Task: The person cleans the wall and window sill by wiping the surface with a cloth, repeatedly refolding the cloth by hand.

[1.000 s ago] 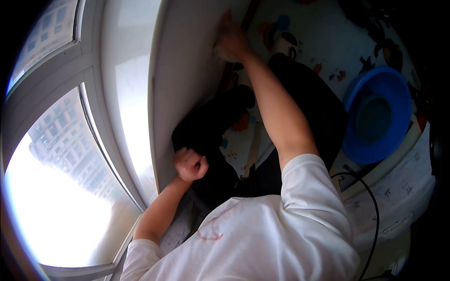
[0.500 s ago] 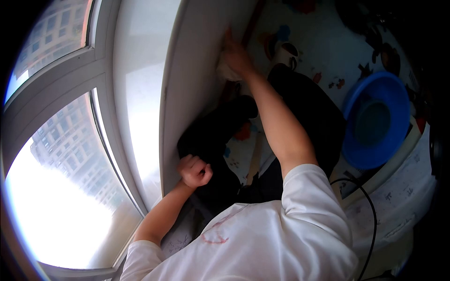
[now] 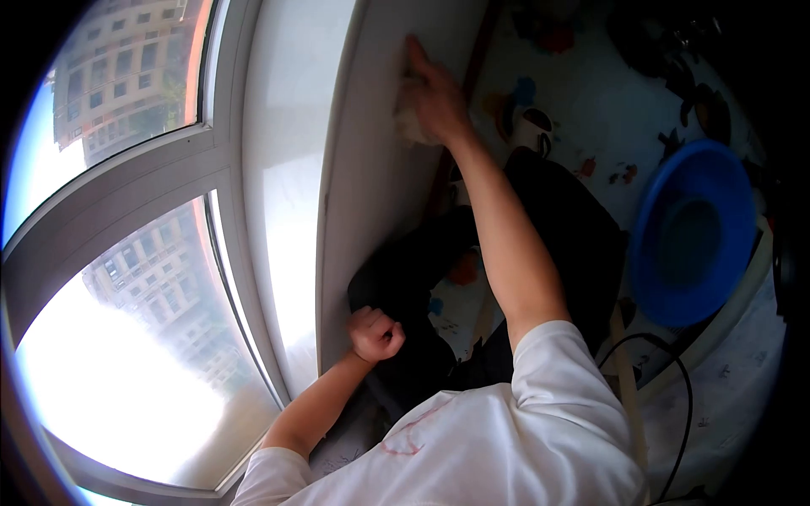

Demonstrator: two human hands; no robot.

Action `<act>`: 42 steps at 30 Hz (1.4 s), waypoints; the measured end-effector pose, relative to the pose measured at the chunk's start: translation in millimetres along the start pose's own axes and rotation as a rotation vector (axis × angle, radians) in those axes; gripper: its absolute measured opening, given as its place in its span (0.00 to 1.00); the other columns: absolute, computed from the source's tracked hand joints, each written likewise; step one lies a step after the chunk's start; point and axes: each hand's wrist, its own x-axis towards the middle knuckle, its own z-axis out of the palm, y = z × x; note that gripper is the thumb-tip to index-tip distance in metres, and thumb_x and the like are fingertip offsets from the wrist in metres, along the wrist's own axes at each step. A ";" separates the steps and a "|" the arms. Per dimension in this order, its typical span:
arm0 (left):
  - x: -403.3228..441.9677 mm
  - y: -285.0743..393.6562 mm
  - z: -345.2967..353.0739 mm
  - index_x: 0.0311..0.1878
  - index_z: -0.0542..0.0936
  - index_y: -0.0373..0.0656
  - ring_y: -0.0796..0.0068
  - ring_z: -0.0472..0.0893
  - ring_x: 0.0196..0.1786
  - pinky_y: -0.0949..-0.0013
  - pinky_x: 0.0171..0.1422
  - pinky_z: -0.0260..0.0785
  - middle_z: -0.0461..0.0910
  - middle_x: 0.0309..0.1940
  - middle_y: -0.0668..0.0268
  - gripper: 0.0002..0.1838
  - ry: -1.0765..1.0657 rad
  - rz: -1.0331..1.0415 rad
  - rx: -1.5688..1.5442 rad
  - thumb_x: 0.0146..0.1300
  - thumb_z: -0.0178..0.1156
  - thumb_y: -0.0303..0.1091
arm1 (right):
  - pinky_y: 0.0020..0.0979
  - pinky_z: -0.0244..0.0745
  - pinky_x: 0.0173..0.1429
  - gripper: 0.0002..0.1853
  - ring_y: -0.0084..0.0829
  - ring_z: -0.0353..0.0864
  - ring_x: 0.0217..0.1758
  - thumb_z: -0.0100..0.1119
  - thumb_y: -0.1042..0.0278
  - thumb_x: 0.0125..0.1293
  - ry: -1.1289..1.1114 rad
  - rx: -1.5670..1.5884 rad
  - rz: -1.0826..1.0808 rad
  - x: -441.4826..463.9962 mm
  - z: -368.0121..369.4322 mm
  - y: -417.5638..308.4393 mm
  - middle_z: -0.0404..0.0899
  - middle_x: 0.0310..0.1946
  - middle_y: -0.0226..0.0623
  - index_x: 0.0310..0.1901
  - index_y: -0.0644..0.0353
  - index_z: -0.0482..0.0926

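Note:
My right hand [image 3: 439, 103] reaches forward against the white wall panel [image 3: 371, 126] below the window ledge. Under its palm is a pale cloth [image 3: 412, 122], pressed to the panel and partly hidden by the hand. The index finger points up along the panel. My left hand [image 3: 375, 335] is curled into a fist beside my bent knee, close to the panel's near end. Nothing shows in that fist.
A blue basin [image 3: 645, 261] stands at the right, with dark contents inside. A white mug [image 3: 531, 128] sits on the patterned floor beyond my knee. A black cable [image 3: 688, 396] curves at lower right. The window [image 3: 126, 337] is at my left.
My right hand has shifted slightly along the panel with the cloth. The whole view has moved a little, so things appear further right. The left fist stays by the knee.

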 end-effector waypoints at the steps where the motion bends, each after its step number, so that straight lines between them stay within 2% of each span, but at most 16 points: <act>1: -0.2 0.6 0.8 0.12 0.68 0.46 0.63 0.65 0.14 0.65 0.18 0.56 0.65 0.11 0.64 0.10 -0.002 0.001 0.002 0.36 0.61 0.28 | 0.34 0.57 0.68 0.30 0.44 0.63 0.66 0.46 0.73 0.61 0.027 0.048 -0.059 1.5 -1.1 -5.5 0.64 0.62 0.51 0.68 0.52 0.59; 4: 0.5 -0.2 2.7 0.12 0.67 0.45 0.63 0.64 0.14 0.65 0.18 0.54 0.65 0.11 0.63 0.10 0.000 0.003 -0.002 0.37 0.60 0.27 | 0.34 0.58 0.68 0.29 0.44 0.64 0.66 0.48 0.74 0.58 0.008 0.147 -0.130 10.6 -11.9 -21.6 0.65 0.62 0.50 0.65 0.55 0.64; 7: 1.3 1.7 2.1 0.12 0.67 0.45 0.62 0.64 0.15 0.64 0.19 0.54 0.64 0.11 0.63 0.10 -0.010 0.003 0.003 0.37 0.60 0.27 | 0.32 0.60 0.65 0.29 0.42 0.67 0.63 0.51 0.74 0.56 -0.097 0.335 -0.088 10.5 -20.5 -51.3 0.69 0.59 0.49 0.63 0.56 0.67; 10: 1.2 1.4 0.6 0.12 0.68 0.45 0.62 0.65 0.15 0.64 0.19 0.56 0.66 0.12 0.63 0.10 -0.038 -0.017 0.015 0.38 0.60 0.27 | 0.30 0.64 0.62 0.29 0.38 0.71 0.59 0.52 0.75 0.52 -0.092 0.353 -0.026 3.3 -20.8 -59.8 0.73 0.54 0.46 0.60 0.58 0.70; 13: 1.9 3.1 0.6 0.12 0.68 0.44 0.61 0.65 0.15 0.64 0.19 0.56 0.65 0.12 0.63 0.10 -0.033 -0.038 0.009 0.38 0.60 0.27 | 0.28 0.66 0.58 0.27 0.33 0.73 0.54 0.54 0.77 0.48 -0.095 0.547 0.054 -2.6 -26.9 -51.1 0.74 0.50 0.41 0.56 0.61 0.73; 16: 5.0 6.3 0.6 0.13 0.68 0.44 0.61 0.65 0.16 0.64 0.20 0.56 0.66 0.12 0.62 0.10 -0.019 -0.041 0.000 0.38 0.60 0.27 | 0.29 0.67 0.57 0.27 0.31 0.73 0.50 0.55 0.78 0.46 -0.034 0.561 -0.024 -9.7 -25.7 -47.3 0.73 0.47 0.38 0.54 0.63 0.71; 22: 1.6 7.0 -0.3 0.13 0.68 0.44 0.60 0.67 0.17 0.63 0.20 0.58 0.68 0.13 0.62 0.10 0.009 -0.052 0.015 0.39 0.61 0.28 | 0.29 0.70 0.49 0.28 0.27 0.73 0.45 0.59 0.76 0.48 -0.082 0.784 0.103 -23.1 -18.7 -54.2 0.72 0.40 0.37 0.54 0.63 0.63; 25: -1.0 6.4 0.1 0.14 0.69 0.44 0.59 0.68 0.18 0.62 0.21 0.59 0.69 0.14 0.62 0.10 0.022 -0.066 -0.006 0.40 0.61 0.28 | 0.26 0.71 0.44 0.23 0.25 0.73 0.41 0.60 0.75 0.50 -0.017 0.541 0.122 -31.3 -17.8 -73.6 0.72 0.39 0.37 0.49 0.62 0.64; 29: 4.3 11.8 -1.7 0.16 0.72 0.43 0.61 0.70 0.18 0.64 0.22 0.62 0.70 0.15 0.61 0.08 0.060 -0.077 -0.049 0.44 0.61 0.28 | 0.26 0.71 0.41 0.18 0.24 0.72 0.36 0.58 0.78 0.50 -0.077 0.659 0.179 -34.9 -23.8 -72.1 0.71 0.36 0.35 0.42 0.59 0.64; 32: 25.3 28.8 -19.7 0.22 0.75 0.41 0.63 0.72 0.20 0.67 0.24 0.64 0.72 0.17 0.61 0.05 0.074 -0.200 -0.312 0.50 0.60 0.26 | 0.26 0.71 0.39 0.15 0.23 0.72 0.34 0.56 0.80 0.50 -0.223 0.829 0.308 -37.3 -46.6 -82.3 0.70 0.33 0.33 0.38 0.57 0.64; 33: 41.4 42.4 -30.0 0.27 0.76 0.39 0.68 0.73 0.21 0.71 0.26 0.66 0.73 0.20 0.62 0.02 0.154 -0.146 -0.379 0.54 0.57 0.25 | 0.26 0.71 0.38 0.15 0.23 0.72 0.34 0.55 0.80 0.49 -0.293 0.880 0.369 -40.4 -57.6 -87.5 0.69 0.32 0.32 0.38 0.56 0.64; 35: 74.7 71.3 -52.2 0.39 0.76 0.36 0.71 0.75 0.29 0.72 0.35 0.68 0.76 0.31 0.59 0.09 0.215 -0.156 -0.558 0.55 0.56 0.26 | 0.26 0.71 0.36 0.11 0.23 0.72 0.32 0.52 0.78 0.50 -0.342 0.892 0.470 -52.9 -70.5 -103.6 0.69 0.30 0.31 0.35 0.55 0.65; 37: 114.8 90.7 -64.0 0.52 0.72 0.36 0.62 0.74 0.45 0.67 0.51 0.66 0.74 0.46 0.55 0.19 0.267 -0.079 -0.503 0.56 0.56 0.29 | 0.26 0.71 0.36 0.09 0.23 0.72 0.32 0.51 0.77 0.50 -0.386 0.917 0.502 -62.7 -81.3 -99.9 0.69 0.29 0.30 0.33 0.55 0.65; 39: 151.9 99.0 -66.4 0.62 0.63 0.39 0.53 0.65 0.62 0.59 0.65 0.58 0.62 0.61 0.50 0.27 0.218 -0.060 -0.466 0.60 0.55 0.34 | 0.25 0.71 0.35 0.06 0.23 0.72 0.30 0.49 0.76 0.50 -0.374 0.937 0.508 -72.5 -84.0 -89.4 0.69 0.27 0.30 0.30 0.55 0.65; 41: 178.9 93.6 -51.7 0.66 0.59 0.40 0.50 0.60 0.67 0.57 0.69 0.52 0.58 0.65 0.48 0.29 0.139 -0.183 -0.448 0.66 0.48 0.44 | 0.24 0.71 0.35 0.06 0.22 0.71 0.30 0.49 0.76 0.50 -0.390 0.942 0.496 -80.7 -78.8 -92.6 0.69 0.27 0.30 0.29 0.55 0.65; 42: 190.9 90.3 -46.0 0.66 0.59 0.40 0.53 0.63 0.65 0.60 0.68 0.55 0.61 0.63 0.47 0.30 0.123 -0.259 -0.607 0.67 0.48 0.47 | 0.23 0.71 0.35 0.06 0.22 0.71 0.30 0.49 0.76 0.50 -0.398 0.946 0.485 -81.4 -76.9 -93.2 0.69 0.27 0.30 0.29 0.55 0.65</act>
